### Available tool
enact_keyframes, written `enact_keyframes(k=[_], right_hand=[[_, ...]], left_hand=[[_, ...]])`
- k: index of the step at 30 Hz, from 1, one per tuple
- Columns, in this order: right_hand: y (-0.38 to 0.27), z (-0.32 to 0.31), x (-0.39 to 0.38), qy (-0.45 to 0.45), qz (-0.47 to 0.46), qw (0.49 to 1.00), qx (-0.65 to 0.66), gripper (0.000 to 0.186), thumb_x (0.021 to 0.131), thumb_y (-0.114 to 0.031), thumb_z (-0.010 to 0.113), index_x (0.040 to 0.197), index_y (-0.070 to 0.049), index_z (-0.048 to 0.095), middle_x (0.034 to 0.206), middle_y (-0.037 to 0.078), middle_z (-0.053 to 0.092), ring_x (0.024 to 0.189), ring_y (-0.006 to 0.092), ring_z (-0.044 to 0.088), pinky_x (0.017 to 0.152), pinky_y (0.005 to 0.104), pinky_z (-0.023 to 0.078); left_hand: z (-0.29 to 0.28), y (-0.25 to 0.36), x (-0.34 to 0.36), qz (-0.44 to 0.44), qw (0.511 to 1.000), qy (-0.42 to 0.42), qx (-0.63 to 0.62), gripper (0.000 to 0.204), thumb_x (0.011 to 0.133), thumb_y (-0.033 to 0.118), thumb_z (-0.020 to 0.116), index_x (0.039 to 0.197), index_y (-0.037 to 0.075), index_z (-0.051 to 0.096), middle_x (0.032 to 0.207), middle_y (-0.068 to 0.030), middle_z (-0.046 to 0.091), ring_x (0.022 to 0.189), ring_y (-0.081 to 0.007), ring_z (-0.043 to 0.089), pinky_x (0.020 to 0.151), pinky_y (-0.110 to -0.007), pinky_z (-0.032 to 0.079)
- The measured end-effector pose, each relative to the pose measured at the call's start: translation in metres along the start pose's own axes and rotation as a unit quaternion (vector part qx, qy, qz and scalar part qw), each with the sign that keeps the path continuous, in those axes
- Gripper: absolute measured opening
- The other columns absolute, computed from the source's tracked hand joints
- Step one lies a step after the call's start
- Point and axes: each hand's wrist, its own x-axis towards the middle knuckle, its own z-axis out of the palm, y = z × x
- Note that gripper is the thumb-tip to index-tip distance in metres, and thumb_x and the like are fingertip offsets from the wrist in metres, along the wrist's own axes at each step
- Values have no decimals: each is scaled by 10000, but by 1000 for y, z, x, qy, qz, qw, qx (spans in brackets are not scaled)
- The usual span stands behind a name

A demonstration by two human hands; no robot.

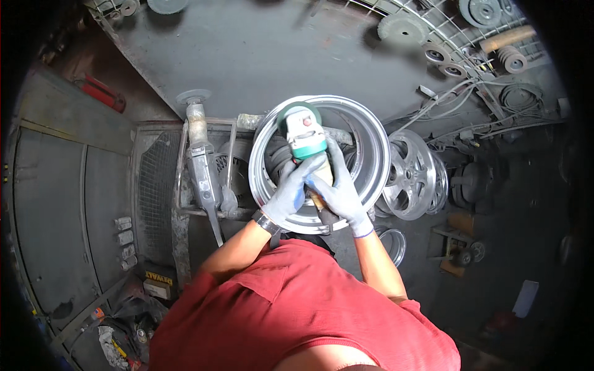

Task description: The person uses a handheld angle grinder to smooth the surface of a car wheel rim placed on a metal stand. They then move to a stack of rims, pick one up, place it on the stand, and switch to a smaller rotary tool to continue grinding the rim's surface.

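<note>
A white and green angle grinder [307,139] with a dark green round disc [284,120] at its far end is held over a silver wheel rim barrel [373,151]. My left hand [289,190], in a grey glove, closes on the left side of the tool's body. From the other side my right hand [340,193], gloved alike, wraps the tool's tan handle, its fingers reaching up along the body. Whether the disc touches the rim cannot be made out. Part of the handle is hidden by both hands.
Left of the rim, another large grinder [202,167] rests on a metal frame [232,154]. Spoked alloy wheels [408,176] lean at the right. Discs and pulleys [403,32] hang on a wire rack at the top right. A small wheeled trolley [461,250] stands lower right.
</note>
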Motion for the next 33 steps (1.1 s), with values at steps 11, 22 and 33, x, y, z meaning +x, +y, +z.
enact_keyframes(k=[11,22,33], right_hand=[[6,-16,32,-59,-3,996,-71,954,887,-316,789,1618,-15,256,1558,274,444,1462,394,438,1193,435,364],[4,-48,14,180,54,982,15,833,946,-159,719,1596,58,245,1487,224,479,1343,280,521,1123,376,433],[-11,-18,32,-67,31,995,-64,923,864,-233,756,1620,-29,268,1473,304,518,1410,410,503,1168,448,392]], left_hand=[[-7,-8,22,44,996,56,-62,385,998,183,669,1344,27,608,1236,-76,681,1123,-170,678,979,-330,535],[60,-4,88,-124,984,-91,94,367,1008,221,675,1323,37,632,1206,-55,698,1072,-140,680,962,-306,533],[-8,-6,17,-7,997,49,-59,457,1033,270,598,1424,44,526,1291,-101,652,1189,-208,656,1028,-381,520]])
